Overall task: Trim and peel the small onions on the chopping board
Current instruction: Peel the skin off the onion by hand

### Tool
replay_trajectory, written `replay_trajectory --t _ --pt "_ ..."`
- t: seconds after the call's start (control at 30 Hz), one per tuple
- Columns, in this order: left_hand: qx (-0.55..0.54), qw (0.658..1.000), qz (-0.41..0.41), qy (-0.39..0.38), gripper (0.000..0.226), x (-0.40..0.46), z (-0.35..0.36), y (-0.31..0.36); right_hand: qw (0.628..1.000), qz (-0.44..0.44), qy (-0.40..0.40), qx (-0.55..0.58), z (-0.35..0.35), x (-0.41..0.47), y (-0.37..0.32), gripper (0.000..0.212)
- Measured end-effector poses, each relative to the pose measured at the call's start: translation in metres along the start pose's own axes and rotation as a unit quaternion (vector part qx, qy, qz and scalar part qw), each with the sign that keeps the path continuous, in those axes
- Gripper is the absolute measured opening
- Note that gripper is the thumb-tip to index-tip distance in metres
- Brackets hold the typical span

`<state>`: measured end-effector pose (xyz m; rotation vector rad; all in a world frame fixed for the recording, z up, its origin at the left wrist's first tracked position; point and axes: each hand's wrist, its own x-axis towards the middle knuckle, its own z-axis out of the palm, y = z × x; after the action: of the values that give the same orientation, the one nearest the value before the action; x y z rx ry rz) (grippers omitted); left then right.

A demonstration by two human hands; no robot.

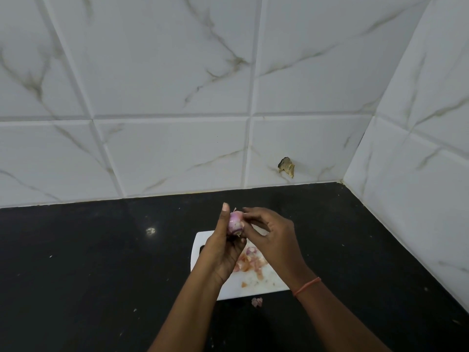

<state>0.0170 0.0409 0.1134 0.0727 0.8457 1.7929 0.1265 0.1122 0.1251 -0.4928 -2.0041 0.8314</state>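
Head view looks down on two hands raised just above the far end of a white chopping board (266,285), which lies on the black counter (88,250) nearer its right side, below the tiled wall. Her left hand (223,252) grips a small onion (234,221), pale purple and partly bare, with the thumb standing up along its left side. Her right hand (271,236) pinches at the top right of that onion, where a bit of dry skin (235,209) sticks up; it seems she is stripping the last papery layer.

To do this well, I'd say hold the bulb steady without squeezing, catch the loose edge between nail and fingertip, and pull down along the bulb toward the root end so the skin comes off in one strip. Let it fall over the board, not the counter.

No bowl or other container is in sight. Loose peelings (250,261) are heaped on the board, partly hidden by the wrists, and one scrap (256,301) lies on the counter just off the board's near edge. No knife shows.
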Motion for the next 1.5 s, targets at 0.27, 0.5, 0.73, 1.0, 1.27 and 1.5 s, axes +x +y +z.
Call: replay_trajectory --t 0.27,0.5,0.73,1.0,1.27,1.5 --pt "0.044 0.999 0.014 0.019 0.05 0.0 0.002 0.001 0.998 -0.039 -0.002 -0.054 -0.001 0.003 0.001 0.019" --pt "0.08 0.995 0.034 0.04 0.085 0.007 -0.009 0.001 0.994 -0.073 -0.017 -0.075 -0.005 0.004 0.002 0.017" --pt "0.103 0.993 0.045 0.048 0.085 0.008 -0.008 0.0 0.994 -0.074 -0.024 -0.077 -0.006 0.004 0.002 0.022" --pt "0.108 0.991 0.059 0.058 0.087 0.007 -0.007 0.0 0.99 -0.089 -0.042 -0.098 -0.009 0.005 0.002 0.027" --pt "0.124 0.988 0.059 0.069 0.062 0.0 0.0 -0.001 0.988 -0.073 -0.074 -0.11 -0.01 0.004 0.009 0.028" --pt "0.128 0.988 0.059 0.07 0.051 0.0 0.003 -0.003 0.981 -0.085 -0.108 -0.139 -0.012 0.013 0.009 0.021"
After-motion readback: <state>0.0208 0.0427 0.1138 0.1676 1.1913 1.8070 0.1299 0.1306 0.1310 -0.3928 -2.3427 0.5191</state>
